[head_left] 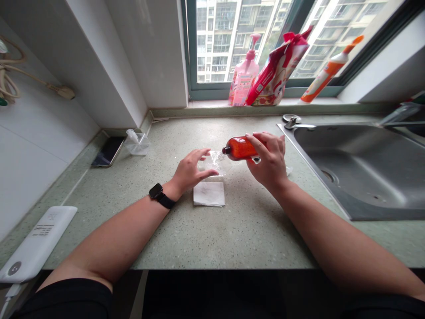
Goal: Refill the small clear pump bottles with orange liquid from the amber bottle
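Observation:
In my right hand (268,161) is an amber bottle (241,148), uncapped and tipped on its side with its dark neck pointing left. The neck is at the right edge of a small clear plastic container (217,163). My left hand (193,167), a black watch on its wrist, has thumb and fingers around that container's left part; its outline is hard to see against the counter. Just below it lies a folded white tissue (209,194). Whether liquid is leaving the bottle I cannot make out. A small pale item (289,170) is partly hidden behind my right hand.
A steel sink (358,166) is set into the counter (212,239) at right. At left are a phone (108,151), a clear item with a white top (137,142) and a white power bank (40,243). A pink pump bottle (244,79), red bag (279,71) and orange-white bottle (327,75) line the windowsill.

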### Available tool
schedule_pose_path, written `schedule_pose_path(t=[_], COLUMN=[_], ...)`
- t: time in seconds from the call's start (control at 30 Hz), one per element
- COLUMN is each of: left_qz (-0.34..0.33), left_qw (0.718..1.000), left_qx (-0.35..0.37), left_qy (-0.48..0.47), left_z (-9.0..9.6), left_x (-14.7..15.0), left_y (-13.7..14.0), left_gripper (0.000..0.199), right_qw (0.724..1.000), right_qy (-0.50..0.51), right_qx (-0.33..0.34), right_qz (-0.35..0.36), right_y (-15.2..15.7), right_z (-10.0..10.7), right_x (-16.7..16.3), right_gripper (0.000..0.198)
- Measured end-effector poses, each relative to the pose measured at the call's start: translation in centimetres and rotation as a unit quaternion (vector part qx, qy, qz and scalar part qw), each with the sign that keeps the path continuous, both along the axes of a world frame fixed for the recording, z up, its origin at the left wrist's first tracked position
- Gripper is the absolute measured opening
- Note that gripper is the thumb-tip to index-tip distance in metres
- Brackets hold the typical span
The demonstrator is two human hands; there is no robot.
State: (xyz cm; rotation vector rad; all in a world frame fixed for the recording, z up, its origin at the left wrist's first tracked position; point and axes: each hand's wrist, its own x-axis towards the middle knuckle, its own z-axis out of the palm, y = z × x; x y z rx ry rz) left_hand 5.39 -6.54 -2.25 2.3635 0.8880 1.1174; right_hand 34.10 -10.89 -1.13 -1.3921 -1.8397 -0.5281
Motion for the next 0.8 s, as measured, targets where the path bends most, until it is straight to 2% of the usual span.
schedule_pose_path(t=[0.8], left_qz=[0.002], left_qw=[1.000], left_qx=[-0.008], left_qy=[0.006], left_z=[0.00], left_x=[-0.01], left_y=[-0.02], left_gripper=[0.081], right_qw=[1.000], right_qy=[0.002], right_qx=[-0.009], right_qz=[-0.001], right_y=[0.00], right_z=[0.01], right_x=[0.08], right_gripper=[0.090])
